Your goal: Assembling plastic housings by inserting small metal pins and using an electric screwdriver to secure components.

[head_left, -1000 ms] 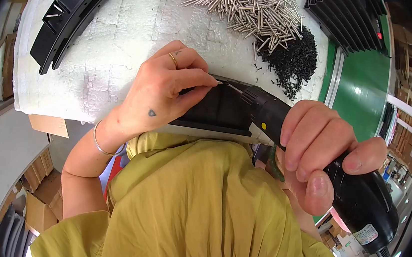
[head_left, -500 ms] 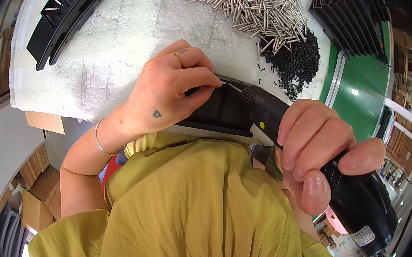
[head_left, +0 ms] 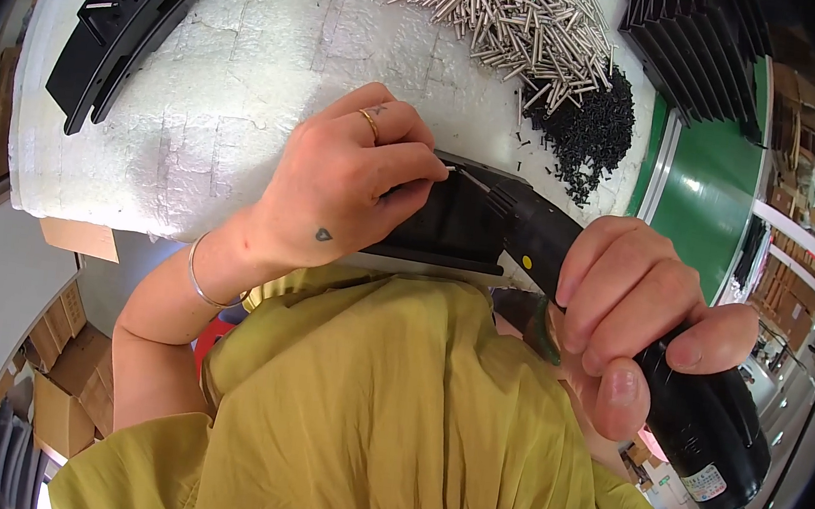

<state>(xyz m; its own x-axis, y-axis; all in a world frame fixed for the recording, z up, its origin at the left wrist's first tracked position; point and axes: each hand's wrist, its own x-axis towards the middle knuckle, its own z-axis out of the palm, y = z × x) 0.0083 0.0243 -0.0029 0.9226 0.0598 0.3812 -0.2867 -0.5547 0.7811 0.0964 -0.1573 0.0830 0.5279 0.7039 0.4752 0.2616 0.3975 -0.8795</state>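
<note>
My left hand [head_left: 345,183] is closed in a pinch, thumb and forefinger together, on a small silvery metal pin whose end just shows at the fingertips. Below those fingers lies a black plastic part [head_left: 460,225], long and panel-like, at the near edge of the table; my left hand covers its left end. My right hand [head_left: 635,308] is wrapped round a black electric screwdriver [head_left: 549,235]. Its thin bit points left toward the pinched fingertips and the far edge of the part. Whether the bit touches the pin or a screw, I cannot tell.
A heap of metal pins [head_left: 511,22] lies at the far side beside a pile of small black screws [head_left: 589,134]. Another curved black part [head_left: 118,30], with two pins in it, rests at far left. Stacked black parts [head_left: 692,51] stand at far right by a green surface [head_left: 703,186].
Both hands, the screwdriver and the black part show slightly further right and lower, along with a small shift of the whole view. The grips look the same.
</note>
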